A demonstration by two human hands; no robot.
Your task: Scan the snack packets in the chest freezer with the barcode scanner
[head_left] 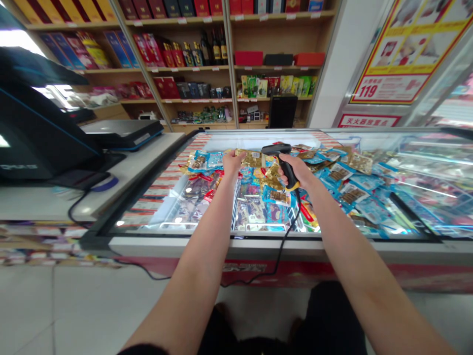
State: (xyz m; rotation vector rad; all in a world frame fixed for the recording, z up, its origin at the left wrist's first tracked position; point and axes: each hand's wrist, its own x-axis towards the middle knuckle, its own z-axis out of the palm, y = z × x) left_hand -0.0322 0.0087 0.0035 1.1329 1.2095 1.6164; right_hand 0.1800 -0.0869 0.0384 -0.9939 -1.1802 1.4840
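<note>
Over the glass-topped chest freezer (148,241), my left hand (232,161) pinches the left end of a gold snack packet (252,158), which has a pale label on it. My right hand (295,170) is wrapped round the handle of a black and yellow barcode scanner (290,172). The scanner's head points left and is close to the packet's right end; whether they touch I cannot tell. From the handle a black cable (286,234) hangs down over the freezer's front edge. Blue snack packets (340,172) lie piled to the right of my hands, with more packets (201,160) to the left.
At left a counter (148,162) bears a flat scale (123,133) and a dark checkout machine (40,123). Shelves (192,69) with boxes and bottles stand behind the freezer. A black handle bar (410,209) lies on the glass at right. The cable loops left toward the counter.
</note>
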